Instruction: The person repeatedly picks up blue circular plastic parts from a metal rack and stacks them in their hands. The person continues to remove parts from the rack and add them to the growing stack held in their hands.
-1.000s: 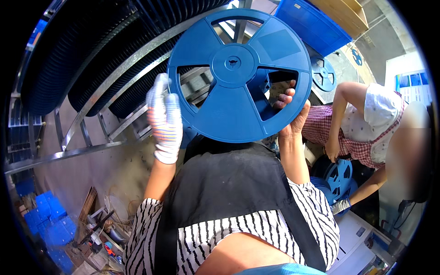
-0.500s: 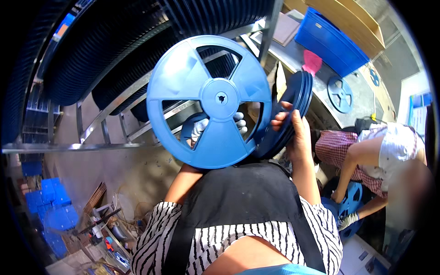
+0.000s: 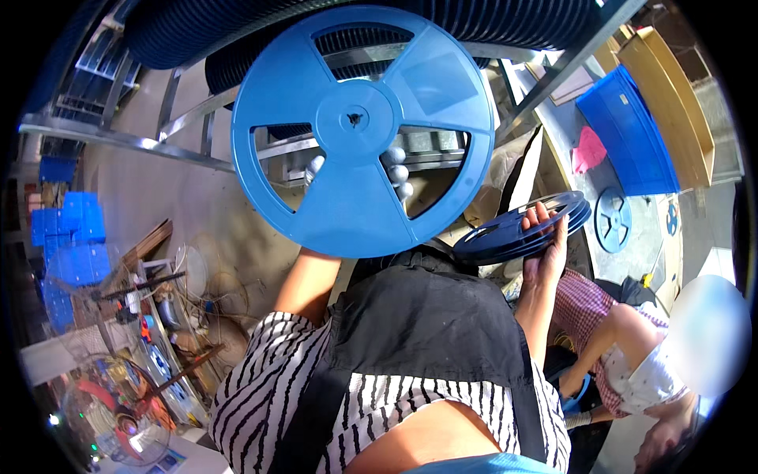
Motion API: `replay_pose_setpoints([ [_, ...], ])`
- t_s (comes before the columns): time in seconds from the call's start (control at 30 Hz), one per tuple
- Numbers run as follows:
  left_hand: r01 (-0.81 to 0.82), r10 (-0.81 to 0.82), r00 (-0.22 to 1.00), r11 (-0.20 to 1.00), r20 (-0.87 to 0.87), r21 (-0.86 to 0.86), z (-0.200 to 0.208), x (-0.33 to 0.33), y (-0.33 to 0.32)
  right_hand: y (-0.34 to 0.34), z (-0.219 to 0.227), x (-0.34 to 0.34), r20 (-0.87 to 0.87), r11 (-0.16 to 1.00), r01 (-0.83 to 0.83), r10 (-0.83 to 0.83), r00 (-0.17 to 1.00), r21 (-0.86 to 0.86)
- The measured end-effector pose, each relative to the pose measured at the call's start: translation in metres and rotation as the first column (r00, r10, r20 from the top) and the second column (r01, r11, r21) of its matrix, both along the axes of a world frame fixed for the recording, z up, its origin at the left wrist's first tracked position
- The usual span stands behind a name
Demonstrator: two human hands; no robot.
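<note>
A large blue plastic reel (image 3: 355,197), its round hub in the middle and openings between its spokes, faces me in front of my chest. Behind it is my left hand (image 3: 396,171), in a glove with grey fingertips. Those fingertips show through the reel's openings, closed round it; the palm is hidden. To the right, a small stack of blue reels (image 3: 505,243) lies tilted in my bare right hand (image 3: 545,257). The right fingers pass up through an opening of the stack and grip it. The two holds are apart.
Metal racks carry long rows of dark reels (image 3: 521,22). On the right, a table holds a blue bin (image 3: 628,130), a pink piece (image 3: 588,150) and a single reel (image 3: 613,220). A person (image 3: 616,340) bends close by. Blue boxes (image 3: 79,217) and clutter stand left.
The large reel has risen in view in my left hand. The stack in my right hand has tipped from nearly upright toward flat, and the right palm has turned upward.
</note>
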State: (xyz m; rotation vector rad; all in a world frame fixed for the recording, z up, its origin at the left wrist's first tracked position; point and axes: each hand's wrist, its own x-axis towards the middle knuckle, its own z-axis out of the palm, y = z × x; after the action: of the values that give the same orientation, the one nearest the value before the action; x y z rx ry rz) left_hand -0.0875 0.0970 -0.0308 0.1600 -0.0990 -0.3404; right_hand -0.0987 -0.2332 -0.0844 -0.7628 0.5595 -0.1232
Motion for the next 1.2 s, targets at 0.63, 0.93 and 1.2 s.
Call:
replay_pose_setpoints([
  [0.63,-0.487,0.326,0.872,0.487,0.365,0.725,0.037,0.217,0.033,-0.003,-0.012,-0.007,0.063,0.999,-0.022,0.023,0.998,-0.030],
  [0.93,-0.465,0.310,0.881,0.426,0.358,0.776,0.027,0.305,0.010,-0.008,-0.013,-0.009,0.084,0.994,0.095,-0.090,0.992,-0.053],
  [1.2,-0.527,0.147,0.846,0.382,0.513,0.759,-0.065,0.392,0.027,0.005,-0.003,-0.020,0.057,0.976,0.171,-0.165,0.985,-0.134],
])
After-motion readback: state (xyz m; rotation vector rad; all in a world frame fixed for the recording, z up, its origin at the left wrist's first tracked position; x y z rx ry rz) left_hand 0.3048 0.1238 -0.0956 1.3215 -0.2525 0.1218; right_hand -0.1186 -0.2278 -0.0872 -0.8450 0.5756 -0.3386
